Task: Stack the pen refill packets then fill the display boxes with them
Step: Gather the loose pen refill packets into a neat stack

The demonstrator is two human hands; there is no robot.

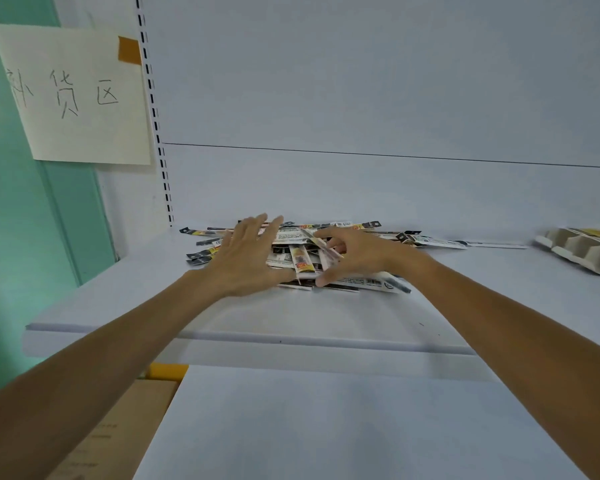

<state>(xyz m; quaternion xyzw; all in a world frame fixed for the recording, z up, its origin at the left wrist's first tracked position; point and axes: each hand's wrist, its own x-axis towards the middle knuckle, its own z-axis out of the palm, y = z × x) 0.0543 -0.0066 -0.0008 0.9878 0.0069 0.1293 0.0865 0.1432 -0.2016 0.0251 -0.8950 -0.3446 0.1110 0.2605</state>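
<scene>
A loose heap of long, flat pen refill packets [426, 240], white with black ends and yellow-red labels, lies on a white shelf [243, 317] near its back. My left hand [246, 258] lies flat on the heap's left part, fingers spread and straight. My right hand [355, 254] reaches into the middle of the heap, with curled fingers and thumb round a few packets [321, 249] that stand tilted out of the pile. A grey cardboard display box [582, 252] with yellow print lies on its side at the far right of the shelf.
The shelf's front edge [257, 344] runs below my forearms, with a lower white shelf [326, 427] under it. A brown carton [118, 434] and a yellow item [167, 371] sit low on the left. A paper sign [77, 95] hangs on the green wall.
</scene>
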